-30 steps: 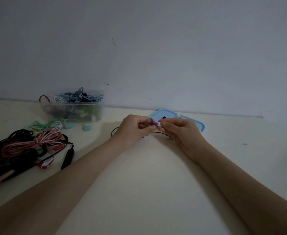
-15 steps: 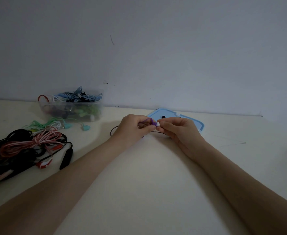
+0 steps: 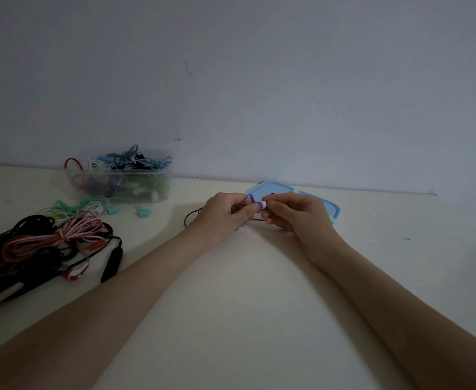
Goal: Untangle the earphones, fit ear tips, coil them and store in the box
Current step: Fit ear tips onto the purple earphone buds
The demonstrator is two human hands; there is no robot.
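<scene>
Left of both hands, tangled cable pile [image 3: 45, 246] beside clear box [image 3: 121, 178].

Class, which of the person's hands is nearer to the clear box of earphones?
Left. The left hand lies just right of the clear box; the right hand sits farther right, over the blue lid.

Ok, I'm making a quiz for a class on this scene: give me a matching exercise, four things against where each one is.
Things:
1. purple earbud
2. clear box
3. blue lid
4. teal earbuds

Places:
A. flat on the table behind the right hand
B. by the wall at far left, full of earphones
C. between the fingers of both hands
D. loose on the table just in front of the box

Pairs: 1-C, 2-B, 3-A, 4-D
</scene>
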